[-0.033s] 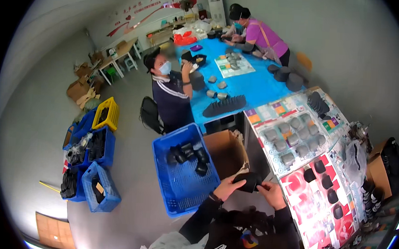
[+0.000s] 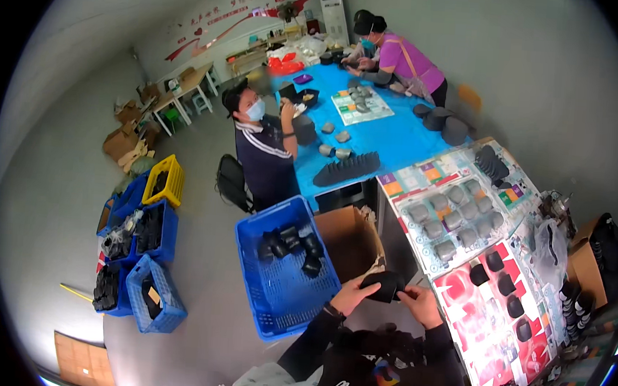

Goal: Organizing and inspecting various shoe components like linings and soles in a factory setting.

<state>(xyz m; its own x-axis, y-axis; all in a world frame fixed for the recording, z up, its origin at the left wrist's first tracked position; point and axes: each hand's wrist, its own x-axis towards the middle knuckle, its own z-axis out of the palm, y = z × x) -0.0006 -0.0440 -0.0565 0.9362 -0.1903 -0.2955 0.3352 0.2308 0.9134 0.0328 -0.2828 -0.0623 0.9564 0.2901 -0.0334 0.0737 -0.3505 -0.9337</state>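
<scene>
A black, curved, cup-like piece [image 2: 386, 287] is held between my two hands, in front of my body. My left hand [image 2: 351, 295] grips its left edge with thumb and fingers. The right edge is pinched by my right hand [image 2: 421, 304]. Just left of my hands stands a blue plastic basket [image 2: 280, 318] with several similar black pieces [image 2: 288, 237] in it. An open cardboard box [image 2: 348, 241] is beside the basket, beyond my hands. To my right, more black pieces [image 2: 506, 282] lie in rows on a red-and-white sheet [image 2: 459, 290].
Grey curved pieces [image 2: 457, 195] cover a patterned board on the right-hand table. Two people [image 2: 266, 144] work at a blue-covered table [image 2: 408, 135] ahead. Stacked blue crates [image 2: 163, 318] and a yellow one [image 2: 175, 178] stand on the floor at left. A clear bag [image 2: 551, 243] is far right.
The view has tilted very slightly. Both hands keep their hold on the black curved piece in nearly the same place.
</scene>
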